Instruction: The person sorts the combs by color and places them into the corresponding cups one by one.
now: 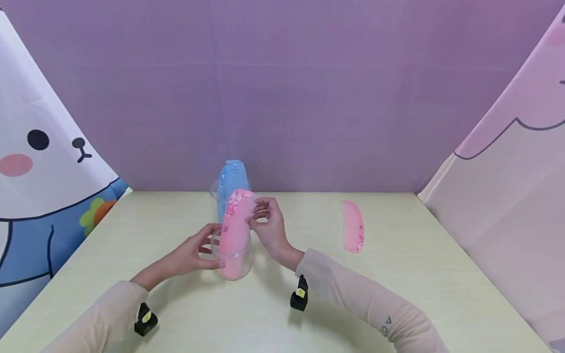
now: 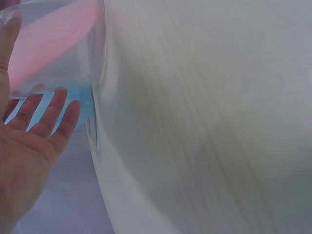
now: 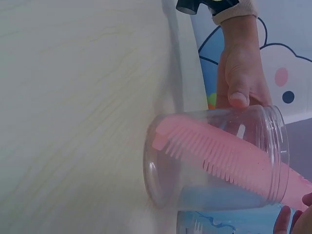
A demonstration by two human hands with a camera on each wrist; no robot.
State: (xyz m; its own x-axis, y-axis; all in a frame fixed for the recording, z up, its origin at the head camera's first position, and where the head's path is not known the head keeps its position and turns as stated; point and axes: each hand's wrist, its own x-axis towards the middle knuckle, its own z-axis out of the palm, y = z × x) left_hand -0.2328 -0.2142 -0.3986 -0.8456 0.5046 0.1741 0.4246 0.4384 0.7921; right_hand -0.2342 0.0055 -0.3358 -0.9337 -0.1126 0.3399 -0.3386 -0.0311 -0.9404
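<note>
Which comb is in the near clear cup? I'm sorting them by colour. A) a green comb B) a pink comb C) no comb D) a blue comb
B: a pink comb stands in the near cup, pinched by the right hand while the left hand holds the cup.

Bare table (image 1: 410, 294) lay open in front and to the right of the clear cup (image 1: 234, 260). Behind it, close, stood a second cup with a blue comb (image 1: 231, 179); a loose pink comb (image 1: 353, 226) lay well apart, right. Curtains closed both sides.
</note>
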